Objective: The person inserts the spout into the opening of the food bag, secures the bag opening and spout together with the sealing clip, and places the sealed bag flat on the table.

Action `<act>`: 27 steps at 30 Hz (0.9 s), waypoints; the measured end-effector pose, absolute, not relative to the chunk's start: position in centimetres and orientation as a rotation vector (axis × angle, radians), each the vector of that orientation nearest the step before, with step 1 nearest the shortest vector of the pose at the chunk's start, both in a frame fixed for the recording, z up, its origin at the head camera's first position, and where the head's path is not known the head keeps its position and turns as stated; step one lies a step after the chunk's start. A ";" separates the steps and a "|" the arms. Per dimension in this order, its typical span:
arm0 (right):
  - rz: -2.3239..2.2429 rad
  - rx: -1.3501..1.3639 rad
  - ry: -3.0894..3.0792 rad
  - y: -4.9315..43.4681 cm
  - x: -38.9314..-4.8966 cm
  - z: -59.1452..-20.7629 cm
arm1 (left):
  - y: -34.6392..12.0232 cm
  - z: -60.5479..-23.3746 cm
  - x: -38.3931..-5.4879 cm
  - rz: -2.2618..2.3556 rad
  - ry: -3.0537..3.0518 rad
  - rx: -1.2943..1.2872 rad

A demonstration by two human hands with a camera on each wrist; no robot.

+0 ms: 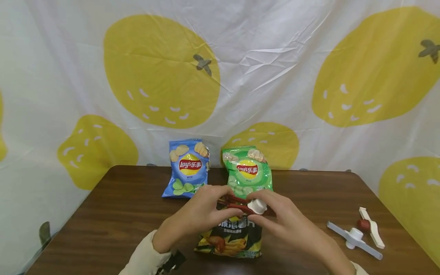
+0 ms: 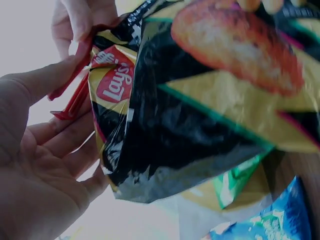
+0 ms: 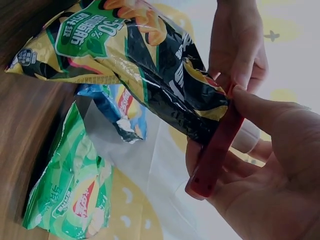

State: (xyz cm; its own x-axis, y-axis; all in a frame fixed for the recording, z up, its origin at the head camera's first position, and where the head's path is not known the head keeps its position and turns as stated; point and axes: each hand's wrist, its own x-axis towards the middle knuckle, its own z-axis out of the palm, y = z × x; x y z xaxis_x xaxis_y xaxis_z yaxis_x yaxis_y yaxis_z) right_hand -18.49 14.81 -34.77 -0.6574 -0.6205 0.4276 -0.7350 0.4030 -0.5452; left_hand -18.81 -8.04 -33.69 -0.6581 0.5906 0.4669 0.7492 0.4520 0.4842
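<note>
Pale sleeve [image 1: 149, 254]: closest of all, on the left wrist toward the table's near side, with a black piece by its cuff.
Cloth [image 1: 165, 76]: white with big yellow lemons, hanging behind the table's far edge.
Table [image 1: 130, 214]: dark brown wood grain, its far corners rounded.
Black bag [image 1: 230, 242]: over the middle of the table, nearer than the two other bags, its top up between the hands and food printed low on its front; whether its base touches the table I cannot tell.
Green bag [image 1: 249, 170]: stands by the far edge, just right of that edge's middle, partly behind the hands.
Blue bag [image 1: 187, 168]: also by the far edge, left of the middle, a gap between it and the green one.
Left hand [image 1: 203, 210]: holds the red clip's left end, thumb on one arm, fingers behind.
Right hand [image 1: 283, 212]: grips the red clip's other end between thumb and fingers.
Red clip [image 1: 240, 208]: lies across the black bag's top, its arms apart at the left end.
Grey clip [image 1: 361, 242]: near the right edge, white cap upward.
White clip [image 1: 374, 231]: just beside it, closer to that edge.
White cap [image 1: 257, 206]: on the red clip, by the right hand.
Brown cap [image 1: 363, 226]: at the white clip's middle.
</note>
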 end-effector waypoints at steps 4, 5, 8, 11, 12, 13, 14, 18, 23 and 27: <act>1.081 1.201 -2.497 14.9 -18.5 -34.7 | -7.9 -33.8 -18.8 -1.148 -2.443 -1.140; 1.074 1.198 -2.496 15.0 -18.5 -34.7 | -7.8 -33.8 -18.9 -1.186 -2.436 -1.132; 1.055 1.198 -2.487 15.1 -18.5 -34.6 | -7.7 -33.9 -19.0 -1.284 -2.409 -1.134; 1.039 1.190 -2.480 15.1 -18.5 -34.6 | -7.5 -34.1 -19.0 -1.311 -2.388 -1.140; 1.040 1.188 -2.470 15.1 -18.5 -34.7 | -7.4 -34.1 -18.9 -1.300 -2.381 -1.145; 1.036 1.185 -2.451 14.9 -18.4 -34.8 | -7.4 -34.2 -18.9 -1.291 -2.374 -1.150; 1.031 1.182 -2.427 14.8 -18.4 -34.9 | -7.3 -34.2 -18.8 -1.269 -2.366 -1.155; 1.002 1.145 -2.347 14.3 -18.3 -35.2 | -7.1 -33.9 -18.5 -1.213 -2.329 -1.174; 0.950 1.114 -2.318 14.1 -18.2 -35.4 | -6.9 -34.4 -18.7 -1.216 -2.317 -1.164; 0.914 1.113 -2.251 13.8 -18.1 -35.4 | -6.7 -34.5 -18.6 -1.213 -2.303 -1.150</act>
